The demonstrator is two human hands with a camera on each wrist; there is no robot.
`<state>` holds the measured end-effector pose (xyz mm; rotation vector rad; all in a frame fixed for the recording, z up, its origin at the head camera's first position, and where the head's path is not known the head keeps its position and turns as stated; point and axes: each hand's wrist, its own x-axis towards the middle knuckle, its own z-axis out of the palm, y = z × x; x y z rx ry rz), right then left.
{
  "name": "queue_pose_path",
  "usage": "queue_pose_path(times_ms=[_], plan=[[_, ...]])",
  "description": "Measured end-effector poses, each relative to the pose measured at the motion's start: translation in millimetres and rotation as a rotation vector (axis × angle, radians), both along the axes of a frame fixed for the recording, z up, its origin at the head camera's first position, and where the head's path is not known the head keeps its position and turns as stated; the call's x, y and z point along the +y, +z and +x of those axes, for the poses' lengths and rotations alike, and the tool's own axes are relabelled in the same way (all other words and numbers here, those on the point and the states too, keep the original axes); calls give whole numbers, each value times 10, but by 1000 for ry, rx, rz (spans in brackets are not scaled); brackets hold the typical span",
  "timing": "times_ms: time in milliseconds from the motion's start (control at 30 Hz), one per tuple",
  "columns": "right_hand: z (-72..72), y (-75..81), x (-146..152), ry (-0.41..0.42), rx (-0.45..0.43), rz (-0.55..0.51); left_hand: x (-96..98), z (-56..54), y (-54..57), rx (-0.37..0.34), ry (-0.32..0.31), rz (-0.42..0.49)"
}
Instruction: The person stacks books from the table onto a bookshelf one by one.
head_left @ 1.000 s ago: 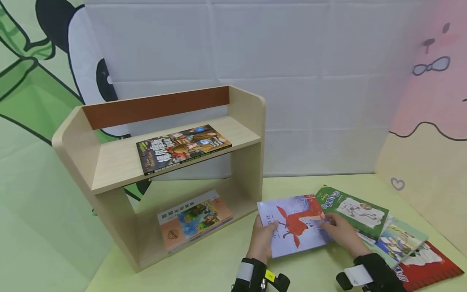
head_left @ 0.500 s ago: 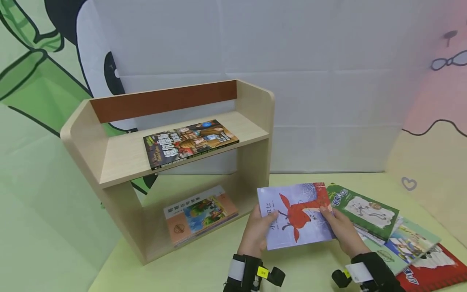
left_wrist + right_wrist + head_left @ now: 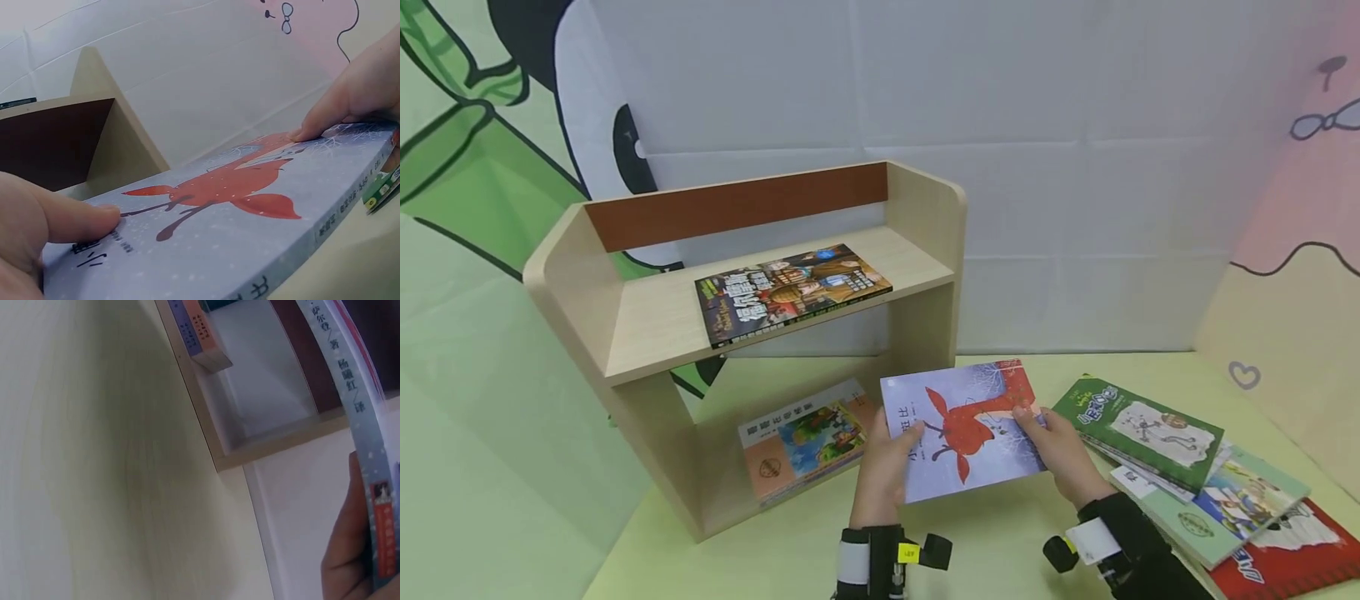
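Note:
Both hands hold a lilac book with a red fox-like animal on its cover, raised over the table in front of the shelf. My left hand grips its left edge, thumb on the cover; the fingers underneath are hidden. At the opposite edge my right hand pinches the book, its thumb pressing on the red part. The left wrist view shows both thumbs on the cover. In the right wrist view the printed spine runs up past the right hand.
A wooden two-tier bookshelf stands at left. A dark comic-style book lies on its upper shelf, orange-covered books on the lower. On the table at right, a green book, a pale green book and a red book overlap.
The right hand has settled its grip on the book's right edge. Both hands have carried the book up and left, away from the green book and toward the shelf. The view has shifted slightly.

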<state>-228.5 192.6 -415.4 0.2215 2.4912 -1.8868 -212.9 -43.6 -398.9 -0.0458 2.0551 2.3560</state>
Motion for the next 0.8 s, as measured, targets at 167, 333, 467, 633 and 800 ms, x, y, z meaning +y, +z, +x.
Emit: queue_pose_path(times_ms=[167, 333, 467, 633, 800], plan=[[-67, -12, -196, 31, -11, -28, -202, -31, -15, 0, 29, -29], [-85, 8, -405, 51, -13, -49, -432, -48, -36, 25, 20, -62], [-98, 18, -587, 72, -4, -49, -639, -48, -71, 27, 20, -64], [-148, 39, -827, 105, 11, -65, -872, -51, -100, 28, 61, -85], [-228, 53, -1069, 152, 52, -82, -1124, -47, -110, 14, 132, -164]])
